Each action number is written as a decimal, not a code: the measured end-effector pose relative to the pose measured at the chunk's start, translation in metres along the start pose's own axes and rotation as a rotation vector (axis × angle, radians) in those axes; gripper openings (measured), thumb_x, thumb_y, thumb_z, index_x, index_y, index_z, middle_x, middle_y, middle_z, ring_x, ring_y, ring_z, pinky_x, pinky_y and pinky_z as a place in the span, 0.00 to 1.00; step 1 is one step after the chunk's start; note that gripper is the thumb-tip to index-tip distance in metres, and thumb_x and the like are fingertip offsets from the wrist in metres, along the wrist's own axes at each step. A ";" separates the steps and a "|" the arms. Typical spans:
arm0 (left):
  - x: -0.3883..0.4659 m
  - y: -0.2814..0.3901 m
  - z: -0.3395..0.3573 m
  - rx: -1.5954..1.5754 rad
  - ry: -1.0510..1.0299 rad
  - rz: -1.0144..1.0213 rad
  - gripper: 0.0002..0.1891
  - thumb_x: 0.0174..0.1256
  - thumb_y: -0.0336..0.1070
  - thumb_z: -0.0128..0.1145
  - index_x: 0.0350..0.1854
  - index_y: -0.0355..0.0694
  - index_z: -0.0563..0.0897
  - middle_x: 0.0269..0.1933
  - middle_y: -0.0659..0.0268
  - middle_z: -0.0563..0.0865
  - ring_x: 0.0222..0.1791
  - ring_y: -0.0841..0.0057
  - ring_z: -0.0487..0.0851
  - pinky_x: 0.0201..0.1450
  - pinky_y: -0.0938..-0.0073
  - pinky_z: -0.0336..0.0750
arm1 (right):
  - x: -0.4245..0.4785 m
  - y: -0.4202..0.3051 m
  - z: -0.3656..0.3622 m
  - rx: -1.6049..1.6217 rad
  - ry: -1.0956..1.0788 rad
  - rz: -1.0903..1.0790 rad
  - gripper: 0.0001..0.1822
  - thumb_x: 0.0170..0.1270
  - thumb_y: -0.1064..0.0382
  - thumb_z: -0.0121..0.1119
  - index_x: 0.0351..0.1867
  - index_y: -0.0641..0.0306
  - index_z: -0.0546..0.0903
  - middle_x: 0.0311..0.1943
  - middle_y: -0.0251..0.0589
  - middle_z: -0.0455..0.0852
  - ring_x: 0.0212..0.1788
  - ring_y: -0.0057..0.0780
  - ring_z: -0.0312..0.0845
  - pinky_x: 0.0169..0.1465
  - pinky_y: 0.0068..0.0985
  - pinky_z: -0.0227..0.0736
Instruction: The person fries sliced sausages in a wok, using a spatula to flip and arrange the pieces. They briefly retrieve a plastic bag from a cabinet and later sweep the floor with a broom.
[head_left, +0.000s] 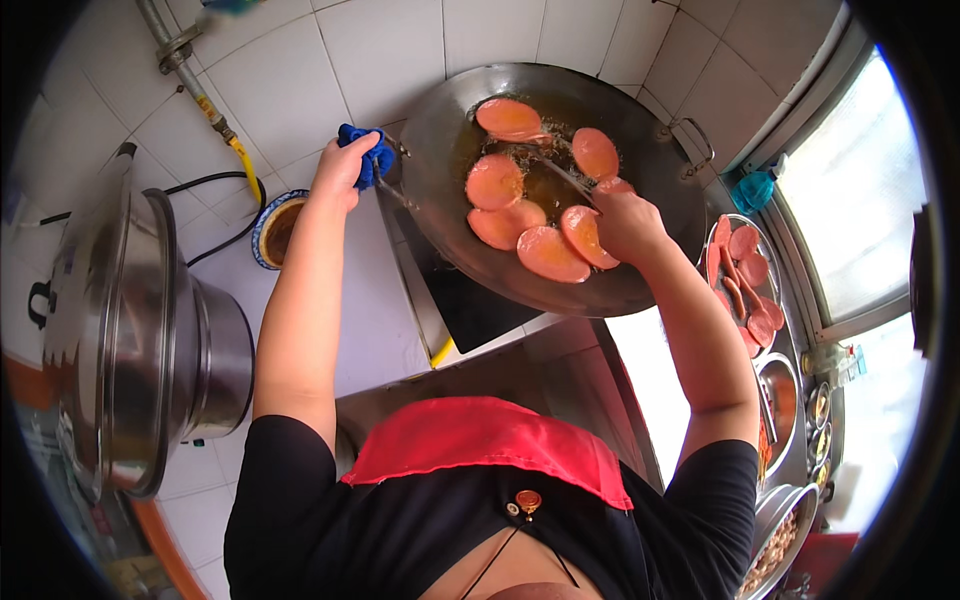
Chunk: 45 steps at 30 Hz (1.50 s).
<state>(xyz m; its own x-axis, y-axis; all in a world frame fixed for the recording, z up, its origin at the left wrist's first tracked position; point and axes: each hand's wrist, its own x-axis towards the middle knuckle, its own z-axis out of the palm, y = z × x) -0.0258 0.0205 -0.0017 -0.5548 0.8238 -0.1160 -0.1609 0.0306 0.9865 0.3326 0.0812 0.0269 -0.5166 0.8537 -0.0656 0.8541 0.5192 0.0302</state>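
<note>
A large metal wok (664, 247) with bubbling oil stands before me. Several round pink slices of luncheon sausage (553, 255) float in the oil, some overlapping. My left hand (339, 171) grips a folded blue cloth (381, 161) at the wok's left handle, which the cloth partly covers. Over the wok's right half, my right hand (630, 223) holds thin metal tongs (566, 171) that reach towards the middle of the oil. Their tips lie near a slice at the back (508, 118); whether they pinch it, I cannot tell. One slice is partly hidden by my right hand.
Right of the wok is a tray of pink slices and sausages (742, 270), with metal basins of food (780, 532) nearer me. A blue-rimmed bowl (259, 232) and large steel pot (217, 360) stand left. A yellow gas hose (244, 161) runs along the tiled wall.
</note>
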 end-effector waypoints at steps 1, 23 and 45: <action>0.005 -0.002 -0.001 -0.006 -0.034 -0.003 0.13 0.54 0.40 0.63 0.38 0.40 0.77 0.34 0.69 0.82 0.31 0.78 0.81 0.29 0.80 0.71 | -0.004 -0.002 -0.003 0.026 -0.017 0.000 0.12 0.56 0.66 0.48 0.41 0.60 0.78 0.37 0.46 0.82 0.43 0.41 0.79 0.44 0.33 0.73; -0.019 0.000 0.006 -0.210 -0.090 0.053 0.04 0.57 0.31 0.57 0.32 0.39 0.77 0.27 0.67 0.81 0.24 0.81 0.77 0.21 0.81 0.64 | -0.164 -0.046 -0.112 -0.067 -0.156 0.011 0.14 0.51 0.66 0.55 0.42 0.53 0.78 0.18 0.43 0.77 0.26 0.44 0.76 0.29 0.37 0.68; -0.026 0.006 0.043 0.398 0.335 0.148 0.29 0.40 0.40 0.65 0.47 0.32 0.70 0.44 0.49 0.77 0.45 0.57 0.77 0.48 0.63 0.72 | -0.002 -0.010 0.002 -0.185 0.147 -0.008 0.15 0.57 0.58 0.51 0.45 0.56 0.76 0.30 0.52 0.82 0.37 0.48 0.79 0.40 0.41 0.74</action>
<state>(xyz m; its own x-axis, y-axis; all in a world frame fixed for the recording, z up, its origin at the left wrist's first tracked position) 0.0230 0.0240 0.0118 -0.7884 0.6121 0.0614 0.2247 0.1936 0.9550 0.3250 0.0742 0.0248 -0.5381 0.8392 0.0787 0.8313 0.5130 0.2138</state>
